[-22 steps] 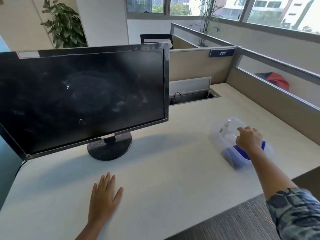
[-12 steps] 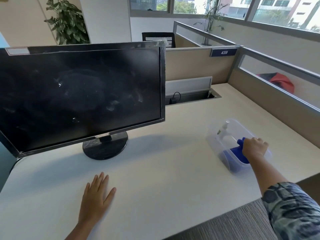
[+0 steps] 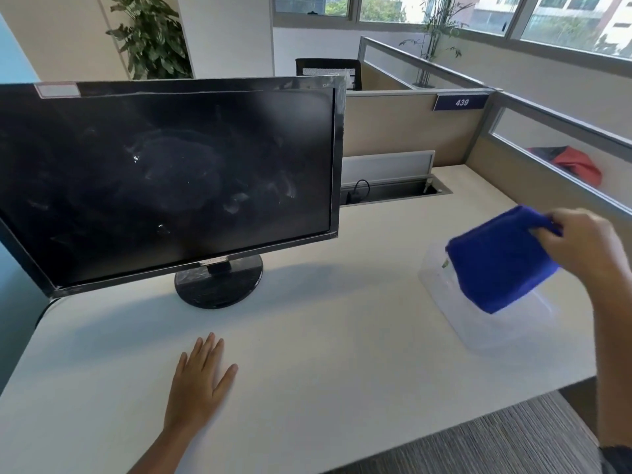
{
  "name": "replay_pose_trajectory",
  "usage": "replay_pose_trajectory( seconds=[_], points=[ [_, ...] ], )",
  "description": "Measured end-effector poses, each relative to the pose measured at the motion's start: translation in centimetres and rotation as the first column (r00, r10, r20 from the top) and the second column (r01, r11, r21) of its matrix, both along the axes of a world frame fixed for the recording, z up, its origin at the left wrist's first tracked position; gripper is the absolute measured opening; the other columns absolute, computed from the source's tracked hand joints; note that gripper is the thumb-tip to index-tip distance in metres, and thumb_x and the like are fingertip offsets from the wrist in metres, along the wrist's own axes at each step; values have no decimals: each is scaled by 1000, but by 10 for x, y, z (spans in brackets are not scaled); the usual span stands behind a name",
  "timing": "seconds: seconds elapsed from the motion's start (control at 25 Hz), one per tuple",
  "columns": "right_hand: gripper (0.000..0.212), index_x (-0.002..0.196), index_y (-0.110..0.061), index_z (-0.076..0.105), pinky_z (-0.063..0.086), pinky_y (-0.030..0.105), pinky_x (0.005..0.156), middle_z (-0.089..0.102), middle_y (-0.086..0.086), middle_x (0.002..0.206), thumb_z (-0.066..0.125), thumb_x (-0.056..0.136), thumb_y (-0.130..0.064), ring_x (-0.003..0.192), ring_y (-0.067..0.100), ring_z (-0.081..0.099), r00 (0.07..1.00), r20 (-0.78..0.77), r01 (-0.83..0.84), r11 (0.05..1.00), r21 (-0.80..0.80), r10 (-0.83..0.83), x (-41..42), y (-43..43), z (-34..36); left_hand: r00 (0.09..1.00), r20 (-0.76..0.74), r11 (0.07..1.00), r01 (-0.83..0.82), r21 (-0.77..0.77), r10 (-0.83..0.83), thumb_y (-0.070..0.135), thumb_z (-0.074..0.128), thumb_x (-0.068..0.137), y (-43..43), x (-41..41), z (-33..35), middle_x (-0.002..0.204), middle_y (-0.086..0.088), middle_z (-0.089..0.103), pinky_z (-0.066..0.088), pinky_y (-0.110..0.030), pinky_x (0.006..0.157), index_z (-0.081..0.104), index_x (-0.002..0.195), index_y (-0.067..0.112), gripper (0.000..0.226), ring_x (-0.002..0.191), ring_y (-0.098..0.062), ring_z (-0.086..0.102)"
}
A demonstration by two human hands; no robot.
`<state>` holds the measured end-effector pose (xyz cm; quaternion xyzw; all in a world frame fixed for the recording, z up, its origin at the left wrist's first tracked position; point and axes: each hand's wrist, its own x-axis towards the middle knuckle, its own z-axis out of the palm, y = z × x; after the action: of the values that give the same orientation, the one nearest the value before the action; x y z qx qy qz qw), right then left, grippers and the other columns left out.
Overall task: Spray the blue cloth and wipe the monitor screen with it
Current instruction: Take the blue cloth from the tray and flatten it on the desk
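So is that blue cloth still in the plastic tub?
Out. The right hand holds the blue cloth in the air above the clear tub.

Bare forearms; dark sleeve edge (image 3: pixel 615 455) at right.

Daylit office: beige cubicle partitions (image 3: pixel 407 131), windows (image 3: pixel 393 8), potted plant (image 3: pixel 150 35), grey carpet (image 3: pixel 496 446).

Office: cubicle partitions (image 3: pixel 410 131), numbered desk (image 3: pixel 325 336), monitor (image 3: pixel 164 179).
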<state>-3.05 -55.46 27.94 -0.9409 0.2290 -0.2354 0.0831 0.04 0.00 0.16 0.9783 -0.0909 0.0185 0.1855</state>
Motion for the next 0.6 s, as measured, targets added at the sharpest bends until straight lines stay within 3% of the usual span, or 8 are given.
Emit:
replay_pose_trajectory(
  seconds=[0.08,0.16,0.32,0.44,0.52,0.6],
  points=[
    [33,100,-9,67,39,35,70,53,8,82,50,83,-32,78,31,50,986,123,-103,993,-50,109,-7,31,33,1000,-1,1000,7,1,-7,75,7,84,-1,-1,0,150,-5,35,18,-44,113,46,138,13,90,140,-22,26],
    [23,106,-6,65,34,33,71,52,5,85,55,92,-22,78,25,47,962,195,-185,982,-44,190,-12,63,51,1000,-7,1000,8,0,-8,74,7,85,0,0,0,150,-5,35,19,-45,113,46,138,13,90,140,-22,26],
    [22,111,-6,60,30,26,72,53,4,92,51,97,-20,79,21,47,914,236,-351,934,58,329,-8,136,43,1000,-6,1000,12,-1,-12,73,7,85,1,-1,1,150,-4,35,17,-43,113,45,138,14,88,140,-22,26],
    [20,112,-14,57,32,21,61,58,-1,92,46,99,-25,78,21,52,882,128,-471,844,258,453,0,184,1,1000,2,1000,10,3,-10,70,8,88,0,-4,3,149,-5,36,17,-42,113,45,138,14,85,140,-23,27],
    [15,108,-19,56,38,17,62,62,-3,88,45,99,-25,76,15,57,842,95,-517,742,426,532,3,218,-28,1000,-2,1000,8,16,-8,68,9,89,-1,-4,4,149,-5,36,17,-41,114,44,139,14,81,140,-22,27],
    [15,105,-21,58,47,26,69,65,-2,90,47,99,-29,81,16,60,836,118,-479,607,634,536,13,243,-57,1000,-13,999,7,44,-7,65,10,90,-1,-3,4,150,-5,36,16,-41,114,43,140,14,78,140,-24,28]
  ],
)
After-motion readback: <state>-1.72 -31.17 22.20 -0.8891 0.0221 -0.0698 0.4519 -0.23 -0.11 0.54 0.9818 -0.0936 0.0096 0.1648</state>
